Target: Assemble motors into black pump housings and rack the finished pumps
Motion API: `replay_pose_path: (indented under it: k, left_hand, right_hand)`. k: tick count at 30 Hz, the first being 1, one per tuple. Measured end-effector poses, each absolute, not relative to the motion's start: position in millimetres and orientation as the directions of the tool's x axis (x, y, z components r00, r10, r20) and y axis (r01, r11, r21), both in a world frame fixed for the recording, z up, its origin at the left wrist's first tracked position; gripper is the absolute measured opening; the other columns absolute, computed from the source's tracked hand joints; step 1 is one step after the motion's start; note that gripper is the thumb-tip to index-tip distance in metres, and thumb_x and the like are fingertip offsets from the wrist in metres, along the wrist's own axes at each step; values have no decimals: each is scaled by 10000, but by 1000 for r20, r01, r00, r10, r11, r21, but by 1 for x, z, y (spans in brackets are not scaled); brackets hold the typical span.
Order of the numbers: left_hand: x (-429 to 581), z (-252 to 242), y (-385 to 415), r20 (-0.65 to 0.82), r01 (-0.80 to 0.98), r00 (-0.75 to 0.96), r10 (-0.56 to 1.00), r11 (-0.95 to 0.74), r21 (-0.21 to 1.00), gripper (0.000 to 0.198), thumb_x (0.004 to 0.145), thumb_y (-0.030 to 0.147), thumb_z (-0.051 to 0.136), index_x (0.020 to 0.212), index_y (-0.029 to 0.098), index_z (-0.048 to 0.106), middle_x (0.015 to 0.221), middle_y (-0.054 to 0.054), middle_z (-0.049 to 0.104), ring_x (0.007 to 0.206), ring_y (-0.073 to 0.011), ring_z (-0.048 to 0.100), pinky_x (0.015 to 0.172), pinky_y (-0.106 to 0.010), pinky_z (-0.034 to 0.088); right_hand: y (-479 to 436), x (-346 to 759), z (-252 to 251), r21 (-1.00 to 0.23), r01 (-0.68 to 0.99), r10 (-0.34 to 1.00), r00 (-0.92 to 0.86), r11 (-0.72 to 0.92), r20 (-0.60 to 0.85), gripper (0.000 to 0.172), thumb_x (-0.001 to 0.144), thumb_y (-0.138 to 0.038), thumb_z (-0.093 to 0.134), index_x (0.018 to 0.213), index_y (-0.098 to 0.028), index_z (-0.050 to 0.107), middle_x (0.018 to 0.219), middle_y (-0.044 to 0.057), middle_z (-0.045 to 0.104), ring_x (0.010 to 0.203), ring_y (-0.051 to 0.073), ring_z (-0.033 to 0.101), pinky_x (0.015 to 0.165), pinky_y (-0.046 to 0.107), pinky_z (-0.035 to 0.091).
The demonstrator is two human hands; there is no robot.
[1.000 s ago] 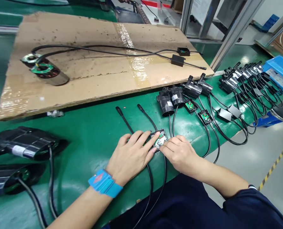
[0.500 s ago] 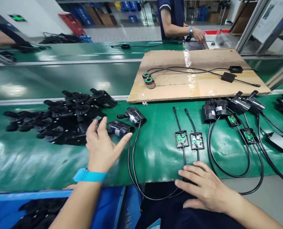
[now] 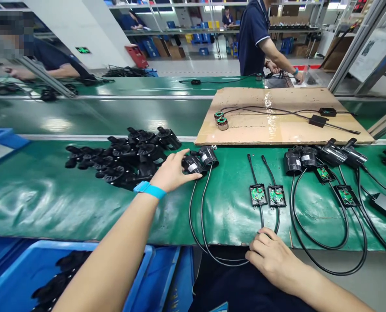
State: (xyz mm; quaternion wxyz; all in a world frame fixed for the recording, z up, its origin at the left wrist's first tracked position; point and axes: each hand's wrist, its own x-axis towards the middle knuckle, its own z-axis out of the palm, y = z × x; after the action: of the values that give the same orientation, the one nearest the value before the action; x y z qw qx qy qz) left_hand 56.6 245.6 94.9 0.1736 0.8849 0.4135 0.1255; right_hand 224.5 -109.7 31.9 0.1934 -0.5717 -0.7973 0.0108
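My left hand (image 3: 170, 173) is spread beside a black cylindrical housing (image 3: 193, 165), its thumb along the near side and its fingers behind; whether it touches is unclear. A second such housing (image 3: 209, 156) stands against the first, and a black cable runs from each. At the table's front edge my right hand (image 3: 272, 259) has its fingers curled over the black cables (image 3: 225, 262), which pass under it. Just beyond that hand lie two open black boxes with green circuit boards, a left one (image 3: 258, 195) and a right one (image 3: 277, 196), each with a short plugged lead.
A pile of black housings (image 3: 124, 158) lies left of my left hand. Cabled housings (image 3: 293, 161) stand to the right. A cardboard sheet (image 3: 244, 130) bears two wired coils (image 3: 222, 124). A blue bin (image 3: 92, 246) sits below; a co-worker (image 3: 253, 39) stands opposite.
The view has tilted up and shifted left. My left hand has moved from over the pile's edge to the nearer cabled housing. My right hand's spread fingers have curled over the cables.
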Motion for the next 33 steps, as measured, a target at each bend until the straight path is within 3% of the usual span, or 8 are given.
replay_pose_path:
  k: [2, 5, 12, 19, 22, 25, 27, 33]
  left_hand:
    - [64, 92, 252, 16, 644, 656, 755, -570, 510, 971, 651, 661, 779, 1451, 198, 480, 1287, -145, 522, 839, -215, 641, 921, -467, 579]
    - [77, 84, 257, -44, 607, 689, 723, -544, 579, 1010, 609, 645, 809, 1456, 194, 494, 1244, -123, 486, 812, -199, 646, 917, -459, 592]
    - [120, 71, 248, -4, 437, 842, 539, -678, 591, 984, 671, 652, 796, 1526, 310, 452, 1209, -79, 499, 843, -186, 617, 897, -432, 594]
    - [180, 78, 225, -44, 302, 939, 341, -756, 581, 921, 700, 602, 809, 1510, 321, 471, 1335, -117, 492, 838, -177, 613, 813, -385, 606]
    - [209, 79, 217, 12, 233, 957, 291, -791, 566, 1162, 647, 648, 823, 1607, 301, 269, 1565, -161, 369, 1139, -298, 628, 939, -437, 589]
    - [236, 73, 218, 12, 143, 985, 171, -856, 497, 1281, 590, 693, 829, 1627, 259, 215, 1669, -150, 281, 1484, -394, 371, 1200, -516, 384]
    - [253, 66, 220, -10, 103, 994, 110, -889, 447, 1226, 602, 695, 818, 1615, 279, 267, 1684, -132, 267, 1527, -397, 302, 1248, -526, 292]
    - [290, 62, 204, -27, 92, 996, 88, -922, 376, 1193, 621, 721, 790, 1610, 273, 296, 1695, -152, 226, 1513, -422, 320, 1228, -521, 334]
  right_hand:
    - [-113, 225, 30, -244, 899, 915, -297, 365, 275, 167, 989, -97, 536, 930, -189, 662, 776, 13, 591, 754, 177, 504, 880, 355, 473]
    - [-120, 230, 28, -283, 879, 911, -309, 383, 273, 184, 1002, -109, 515, 932, -194, 663, 778, 7, 602, 745, 167, 474, 841, 336, 440]
    - [-140, 240, 25, -416, 829, 910, -240, 374, 340, 134, 1037, -303, 569, 1014, -223, 675, 822, -32, 673, 756, 144, 515, 796, 318, 407]
    - [-159, 243, 13, -398, 850, 926, -241, 345, 289, 162, 1026, -387, 610, 1030, -245, 687, 840, -39, 688, 740, 128, 541, 772, 301, 400]
    - [-166, 245, 5, -394, 859, 931, -223, 328, 289, 182, 1026, -419, 607, 1071, -256, 675, 876, -49, 698, 750, 117, 544, 792, 290, 398]
    - [-171, 249, 1, -382, 869, 924, -191, 316, 330, 151, 1051, -362, 573, 1093, -254, 671, 875, -66, 694, 744, 106, 534, 827, 279, 403]
    - [-173, 253, -1, -373, 879, 926, -169, 296, 337, 127, 1052, -308, 571, 1113, -255, 669, 881, -69, 691, 761, 109, 535, 836, 276, 407]
    - [-180, 262, -1, -377, 894, 946, -129, 240, 296, 121, 1045, -301, 583, 1117, -247, 663, 910, -60, 714, 814, 115, 577, 853, 282, 408]
